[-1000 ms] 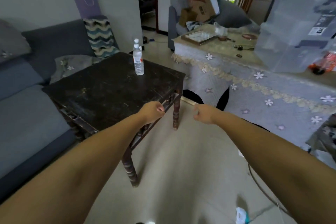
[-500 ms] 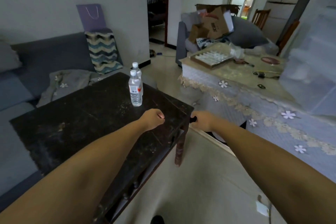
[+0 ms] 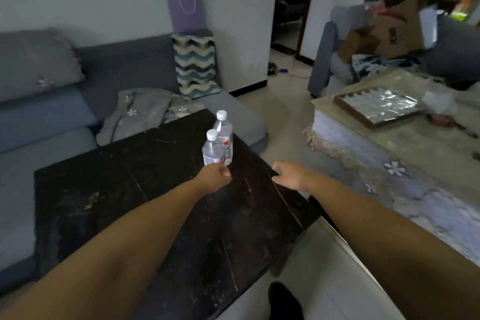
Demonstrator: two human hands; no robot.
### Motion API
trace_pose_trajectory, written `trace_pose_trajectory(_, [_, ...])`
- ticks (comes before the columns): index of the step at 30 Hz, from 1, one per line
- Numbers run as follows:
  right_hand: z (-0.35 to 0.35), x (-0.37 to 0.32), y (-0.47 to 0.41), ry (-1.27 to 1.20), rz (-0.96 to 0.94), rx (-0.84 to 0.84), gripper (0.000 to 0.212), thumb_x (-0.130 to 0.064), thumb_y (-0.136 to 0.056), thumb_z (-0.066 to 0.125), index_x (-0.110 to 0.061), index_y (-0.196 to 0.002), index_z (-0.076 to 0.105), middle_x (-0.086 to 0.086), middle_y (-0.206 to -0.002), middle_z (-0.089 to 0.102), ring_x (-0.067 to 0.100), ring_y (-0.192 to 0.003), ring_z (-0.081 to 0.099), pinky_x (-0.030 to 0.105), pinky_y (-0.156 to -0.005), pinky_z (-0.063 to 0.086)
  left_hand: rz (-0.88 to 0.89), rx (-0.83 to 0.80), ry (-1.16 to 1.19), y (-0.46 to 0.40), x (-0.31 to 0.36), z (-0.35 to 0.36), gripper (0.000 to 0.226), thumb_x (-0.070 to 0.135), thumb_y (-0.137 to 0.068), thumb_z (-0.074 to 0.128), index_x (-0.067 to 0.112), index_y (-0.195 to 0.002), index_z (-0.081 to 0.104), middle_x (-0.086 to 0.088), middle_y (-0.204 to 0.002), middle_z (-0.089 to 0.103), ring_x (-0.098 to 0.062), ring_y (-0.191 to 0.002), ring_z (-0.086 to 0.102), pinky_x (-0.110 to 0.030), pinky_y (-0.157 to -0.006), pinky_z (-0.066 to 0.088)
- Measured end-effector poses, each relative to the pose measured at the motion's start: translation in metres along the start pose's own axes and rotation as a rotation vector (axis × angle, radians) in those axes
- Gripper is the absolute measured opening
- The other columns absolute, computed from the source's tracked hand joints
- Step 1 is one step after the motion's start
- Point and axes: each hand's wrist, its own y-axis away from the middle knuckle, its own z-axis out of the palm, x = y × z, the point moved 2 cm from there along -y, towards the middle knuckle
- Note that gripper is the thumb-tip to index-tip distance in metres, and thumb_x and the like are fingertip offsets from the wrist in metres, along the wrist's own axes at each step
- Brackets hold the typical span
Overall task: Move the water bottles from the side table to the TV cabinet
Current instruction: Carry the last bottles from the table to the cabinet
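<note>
While the left hand [image 3: 215,176] reaches over the dark bench [image 3: 166,205] with its grip curled and holding nothing, two water bottles [image 3: 217,143] stand upright just beyond its knuckles (one directly behind the other); the right hand [image 3: 291,175] hovers beside it, to the right, fingers loosely spread, holding nothing.
</note>
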Motion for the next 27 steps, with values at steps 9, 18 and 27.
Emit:
trace_pose_trajectory(9, [-0.013, -0.003, -0.160, 0.028, -0.248, -0.138, 0.046, -0.031, -0.094, 0.057, -0.010, -0.135, 0.049, 0.012, -0.129, 0.061, 0.028, -0.117, 0.058, 0.031, -0.093, 0.044, -0.498, 0.235, 0.249, -0.067, -0.049, 0.008, 0.064, 0.043, -0.071, 0.079, 0.011, -0.119, 0.052, -0.010, -0.119, 0.064, -0.027, -0.109, 0.063, -0.027, -0.077, 0.045])
trace_pose_trajectory(18, [0.020, -0.029, -0.219, -0.396, -0.267, -0.071, 0.097, -0.037, -0.081, 0.074, -0.010, -0.153, 0.014, 0.014, -0.157, 0.026, 0.028, -0.144, 0.029, 0.041, -0.116, 0.030, -0.395, 0.697, 0.704, -0.107, -0.045, 0.041, 0.060, 0.020, -0.068, 0.082, 0.037, -0.116, 0.050, 0.013, -0.102, 0.067, -0.007, -0.099, 0.067, -0.030, -0.083, 0.055])
trace_pose_trajectory(27, [0.060, -0.069, -0.254, -0.827, -0.268, -0.018, 0.089, -0.027, -0.069, 0.086, -0.016, -0.140, 0.033, 0.003, -0.134, 0.056, 0.020, -0.121, 0.057, 0.032, -0.098, 0.051, -0.535, 0.769, 0.842, -0.134, -0.070, 0.048, 0.069, 0.039, -0.066, 0.081, 0.029, -0.121, 0.041, 0.014, -0.102, 0.061, -0.003, -0.094, 0.063, -0.029, -0.082, 0.051])
